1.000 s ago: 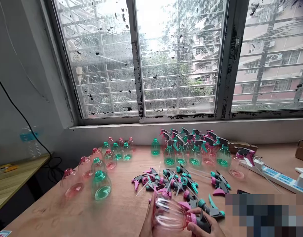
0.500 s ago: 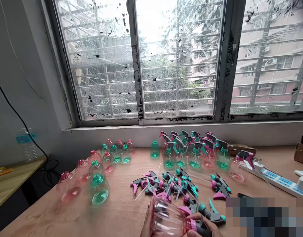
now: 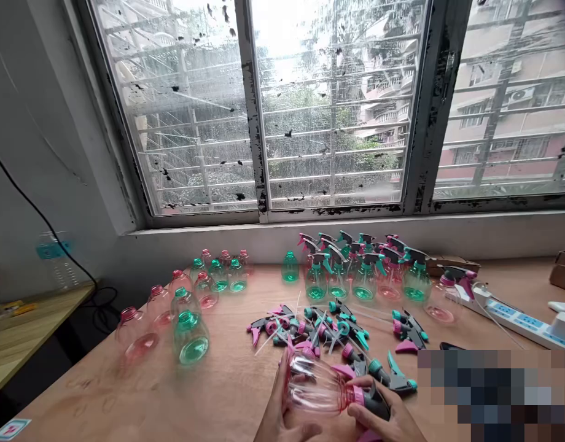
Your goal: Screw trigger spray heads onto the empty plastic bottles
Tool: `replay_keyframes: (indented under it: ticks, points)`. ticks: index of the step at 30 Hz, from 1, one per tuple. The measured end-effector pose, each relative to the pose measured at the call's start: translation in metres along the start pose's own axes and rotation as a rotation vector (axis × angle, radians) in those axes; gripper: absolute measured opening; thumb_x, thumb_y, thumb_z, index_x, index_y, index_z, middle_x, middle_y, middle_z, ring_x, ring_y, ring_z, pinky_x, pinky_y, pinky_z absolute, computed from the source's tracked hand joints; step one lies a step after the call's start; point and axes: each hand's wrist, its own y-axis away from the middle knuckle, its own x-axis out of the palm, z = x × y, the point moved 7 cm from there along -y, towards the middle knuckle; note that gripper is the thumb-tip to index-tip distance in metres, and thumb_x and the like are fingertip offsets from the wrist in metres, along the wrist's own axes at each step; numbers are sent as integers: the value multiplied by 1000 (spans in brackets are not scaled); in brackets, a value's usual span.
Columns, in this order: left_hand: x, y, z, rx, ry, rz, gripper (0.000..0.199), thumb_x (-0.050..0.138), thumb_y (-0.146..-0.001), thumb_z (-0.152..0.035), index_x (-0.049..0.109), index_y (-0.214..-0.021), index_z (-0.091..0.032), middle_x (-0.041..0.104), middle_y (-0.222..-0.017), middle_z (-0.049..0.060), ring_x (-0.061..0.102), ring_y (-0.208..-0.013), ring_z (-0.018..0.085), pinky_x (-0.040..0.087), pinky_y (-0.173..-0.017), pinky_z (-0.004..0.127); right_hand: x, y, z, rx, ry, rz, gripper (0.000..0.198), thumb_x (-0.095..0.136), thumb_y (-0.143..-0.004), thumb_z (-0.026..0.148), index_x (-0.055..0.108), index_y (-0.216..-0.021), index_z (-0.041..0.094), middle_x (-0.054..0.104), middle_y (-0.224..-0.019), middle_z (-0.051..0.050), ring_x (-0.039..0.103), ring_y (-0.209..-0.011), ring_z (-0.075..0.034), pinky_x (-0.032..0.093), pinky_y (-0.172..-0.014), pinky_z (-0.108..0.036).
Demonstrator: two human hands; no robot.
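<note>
A clear pink spray bottle lies sideways in the air near the table's front edge, its base toward the left. Wrapped about the base end is my left hand. At the neck, the fingers of my right hand close round the pink collar of a grey trigger sprayer, which sits on the bottle's mouth. Just beyond the hands, loose trigger sprayers in grey with pink or teal parts lie in a heap, their thin tubes sticking out. One teal and grey sprayer head lies close to my right hand.
Open green and pink bottles stand at the left. Bottles fitted with sprayers stand in a group by the window wall. At the right are a white power strip and a cardboard box. A blurred patch covers the lower right.
The view has tilted down slightly, so the table and both hands show higher up. Both hands keep their hold on the bottle and sprayer; more of the fingers now shows.
</note>
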Motion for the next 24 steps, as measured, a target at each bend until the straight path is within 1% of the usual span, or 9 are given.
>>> replay_keyframes:
  ticks: [3,6,8,11,13,16,20,22,24]
  points:
    - [6,1,-7,-45,47,25,117,86,-69,-55,20,-161,-24,58,-143,17,51,-137,39,33,-120,50,3,0,-4,16,-18,39,53,86,-65,58,67,-96,19,63,-53,5,56,-43,-13,44,-40,-21]
    - [10,1,-16,-55,75,34,99,80,-77,-55,32,-157,-23,61,-139,17,55,-133,38,38,-116,50,6,1,-2,-4,-52,45,53,83,-70,58,65,-98,17,65,-52,3,58,-42,-14,45,-40,-22]
    - [13,3,-22,-44,88,38,97,82,-78,-49,31,-157,-25,57,-146,16,53,-135,37,37,-117,49,5,2,1,-30,-75,8,51,81,-74,57,64,-100,17,68,-56,1,61,-45,-16,46,-42,-23]
    - [14,5,-28,-20,98,28,98,84,-78,-38,27,-158,-33,35,-164,9,39,-147,33,33,-121,44,3,5,3,-43,-71,-18,48,81,-77,54,64,-102,17,72,-66,0,64,-53,-17,50,-48,-26]
    - [15,5,-30,-12,100,20,104,87,-75,-32,25,-158,-36,26,-168,6,33,-151,32,33,-121,42,3,7,4,-38,-46,-9,45,80,-78,52,65,-103,17,71,-67,1,64,-55,-17,50,-50,-26]
    - [16,4,-30,-12,114,10,106,86,-77,-37,21,-160,-31,38,-163,11,42,-145,34,34,-121,45,3,8,8,-62,22,3,41,82,-78,48,68,-101,17,68,-68,2,61,-58,-16,49,-54,-26]
    - [16,2,-29,-23,118,8,90,77,-85,-43,27,-159,-25,53,-152,14,53,-136,34,35,-120,48,4,10,14,-80,37,2,36,82,-79,44,70,-99,17,66,-71,3,59,-62,-14,48,-58,-25]
    - [16,2,-28,-48,105,16,92,80,-83,-38,27,-158,-27,50,-154,13,50,-139,35,36,-119,48,3,10,15,-53,9,-12,38,82,-79,45,69,-100,17,66,-71,3,59,-60,-14,48,-57,-25]
    - [16,4,-26,-72,82,12,96,81,-82,-36,24,-159,-31,39,-162,10,41,-146,34,35,-120,47,3,11,14,-18,-16,-22,41,81,-79,47,68,-103,17,66,-68,3,60,-58,-15,49,-55,-26]
